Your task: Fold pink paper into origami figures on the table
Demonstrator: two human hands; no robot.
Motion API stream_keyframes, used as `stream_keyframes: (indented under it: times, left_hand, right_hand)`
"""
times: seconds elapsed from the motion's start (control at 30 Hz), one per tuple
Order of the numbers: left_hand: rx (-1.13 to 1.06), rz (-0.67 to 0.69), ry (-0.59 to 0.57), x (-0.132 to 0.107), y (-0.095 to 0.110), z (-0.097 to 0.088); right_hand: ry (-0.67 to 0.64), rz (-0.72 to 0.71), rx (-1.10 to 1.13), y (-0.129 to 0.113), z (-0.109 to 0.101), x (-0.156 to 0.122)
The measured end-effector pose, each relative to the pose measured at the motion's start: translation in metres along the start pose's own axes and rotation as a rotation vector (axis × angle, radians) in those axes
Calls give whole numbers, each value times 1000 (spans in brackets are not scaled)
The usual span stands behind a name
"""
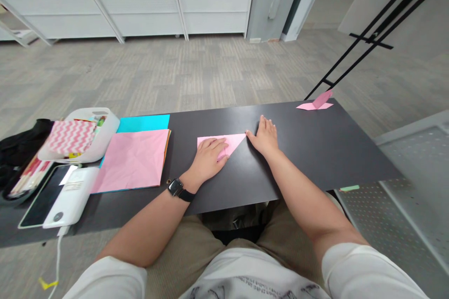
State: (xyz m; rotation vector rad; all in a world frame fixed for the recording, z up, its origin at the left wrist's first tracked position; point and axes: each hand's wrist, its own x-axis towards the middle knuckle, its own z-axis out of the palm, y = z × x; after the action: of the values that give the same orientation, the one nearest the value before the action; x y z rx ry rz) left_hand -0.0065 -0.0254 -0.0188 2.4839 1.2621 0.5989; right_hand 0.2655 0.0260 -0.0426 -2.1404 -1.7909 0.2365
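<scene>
— Pink paper triangle (234, 140): where is it?
— Flat on the dark surface (315, 149), near the middle, a bit closer to the far edge than the near one. Long straight edge faces away, and the point runs out to the person's right.

— Hands?
— Left hand (207, 156) is open, palm down, pressing the left part of the triangle with fingers laid flat across it. Right hand (265, 138) is also open, fingers spread flat on the surface just right of the tip. Its thumb meets the tip. Nothing is pinched or lifted.

— Wrist gear?
— Black watch (175, 188) on the left wrist.

— What's around it?
— To the left is a pink sheet (133, 161) lying on top of a stack, with other colours showing at its edges. A cyan sheet (143, 123) pokes out behind it. Both are well apart from the triangle.

— Further left?
— White tray (107, 136) holding a red-and-white chevron packet (70, 135), other contents too small to tell. In front of it is a white power bank (72, 196) beside a phone (42, 203), screen dark. An open pencil case (23, 180) sits at the far left edge.

— Right side?
— A small folded pink piece (315, 103) sits at the far right corner, one flap standing up, well apart from both hands.
</scene>
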Motion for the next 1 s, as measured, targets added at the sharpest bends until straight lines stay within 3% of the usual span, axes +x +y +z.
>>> stream_keyframes:
  times: [0.33, 1.0]
  left_hand:
    - [63, 27, 38, 2, 4, 1]
    - [151, 43, 58, 2, 16, 2]
  right_hand:
    - [-3, 31, 11, -6, -3, -1]
    - [-56, -79, -22, -12, -9, -9]
